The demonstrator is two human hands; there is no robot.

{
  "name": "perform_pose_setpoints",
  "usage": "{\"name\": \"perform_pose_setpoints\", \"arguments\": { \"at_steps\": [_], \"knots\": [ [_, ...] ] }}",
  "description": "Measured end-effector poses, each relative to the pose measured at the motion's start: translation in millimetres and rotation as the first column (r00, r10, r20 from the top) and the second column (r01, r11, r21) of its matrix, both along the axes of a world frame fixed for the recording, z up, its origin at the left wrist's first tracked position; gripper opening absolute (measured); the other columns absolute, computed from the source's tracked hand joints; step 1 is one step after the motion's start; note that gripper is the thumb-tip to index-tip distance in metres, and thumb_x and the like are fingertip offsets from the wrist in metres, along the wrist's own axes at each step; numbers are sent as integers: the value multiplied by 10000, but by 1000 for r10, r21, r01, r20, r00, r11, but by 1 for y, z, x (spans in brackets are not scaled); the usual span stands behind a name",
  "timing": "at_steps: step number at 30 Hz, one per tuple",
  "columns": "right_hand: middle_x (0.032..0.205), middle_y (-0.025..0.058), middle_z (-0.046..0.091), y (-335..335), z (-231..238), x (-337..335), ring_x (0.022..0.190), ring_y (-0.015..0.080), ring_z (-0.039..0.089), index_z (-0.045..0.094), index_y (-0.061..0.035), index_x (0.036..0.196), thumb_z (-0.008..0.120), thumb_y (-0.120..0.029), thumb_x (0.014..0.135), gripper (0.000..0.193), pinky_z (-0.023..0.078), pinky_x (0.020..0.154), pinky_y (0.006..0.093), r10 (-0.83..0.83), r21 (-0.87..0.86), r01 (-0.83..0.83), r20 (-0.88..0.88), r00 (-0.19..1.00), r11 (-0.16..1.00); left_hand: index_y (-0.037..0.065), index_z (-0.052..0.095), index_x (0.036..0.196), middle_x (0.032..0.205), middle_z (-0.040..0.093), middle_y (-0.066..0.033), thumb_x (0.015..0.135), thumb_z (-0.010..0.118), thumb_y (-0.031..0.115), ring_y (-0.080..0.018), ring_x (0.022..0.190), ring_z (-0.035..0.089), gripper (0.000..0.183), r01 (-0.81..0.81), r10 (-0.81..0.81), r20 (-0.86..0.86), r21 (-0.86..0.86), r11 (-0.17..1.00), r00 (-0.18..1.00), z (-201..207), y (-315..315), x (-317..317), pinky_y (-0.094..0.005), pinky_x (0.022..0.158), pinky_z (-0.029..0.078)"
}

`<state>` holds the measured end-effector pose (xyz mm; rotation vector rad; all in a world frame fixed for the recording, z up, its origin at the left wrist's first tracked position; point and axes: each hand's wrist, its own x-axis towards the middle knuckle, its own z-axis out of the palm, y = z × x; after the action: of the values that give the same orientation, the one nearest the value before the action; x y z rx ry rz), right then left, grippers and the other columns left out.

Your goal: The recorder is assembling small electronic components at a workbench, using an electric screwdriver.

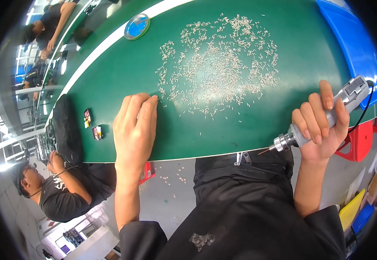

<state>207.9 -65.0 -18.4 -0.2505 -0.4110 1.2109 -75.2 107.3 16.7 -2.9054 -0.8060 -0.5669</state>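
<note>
A wide scatter of small, thin, pale metal pieces, like pins or screws [223, 65], covers the middle of the green table [106, 78]. My left hand [135, 123] is at the left edge of this scatter. Its fingers are curled and pressed together; whatever they hold, if anything, is hidden. On the right, my right hand [321, 119] wraps round a grey electric screwdriver [350, 96] with a black cable. The screwdriver's thin bit points down and left, past the table's near edge.
A round dish with blue contents [137, 27] stands at the far left. A blue tray [353, 39] lies along the right side. Two small packets [97, 132] sit near a black bag [67, 130]. A co-worker [67, 190] sits at left; a red stool [357, 143] stands at right.
</note>
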Motion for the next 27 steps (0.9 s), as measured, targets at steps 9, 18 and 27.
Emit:
{"name": "perform_pose_setpoints", "arguments": {
  "at_steps": [9, 18, 27],
  "knots": [
    [557, -30, 421, 4, 6, -5, 458, 90, 414, 503, -64, 958, 394, -267, 1028, 241, 390, 549, 277, -67, -31, 70, 103, 992, 997, -45, 637, 849, 836, 645, -129, 765, 696, -128, -227, 734, 629, 133, 5, 215, 480, -416, 909, 851, -8, -51, 8, -295, 683, 495],
    [558, -21, 419, 10, 37, -11, 462, 103, 425, 508, -59, 953, 478, -246, 994, 193, 379, 592, 271, 77, 112, -76, -4, 997, 991, -65, 615, 901, 812, 665, -164, 846, 651, -120, -179, 720, 625, 86, 469, 384, 715, -683, 560, 584, -21, -111, 44, -277, 657, 516],
    [555, -16, 429, 5, 40, -18, 459, 103, 431, 499, -68, 906, 502, -220, 967, 164, 391, 592, 272, 50, 77, -42, -107, 993, 996, -92, 627, 910, 809, 670, -182, 831, 623, -163, -189, 703, 647, 107, 544, 396, 718, -693, 473, 572, -29, -125, 53, -273, 641, 536]
  ]
}}
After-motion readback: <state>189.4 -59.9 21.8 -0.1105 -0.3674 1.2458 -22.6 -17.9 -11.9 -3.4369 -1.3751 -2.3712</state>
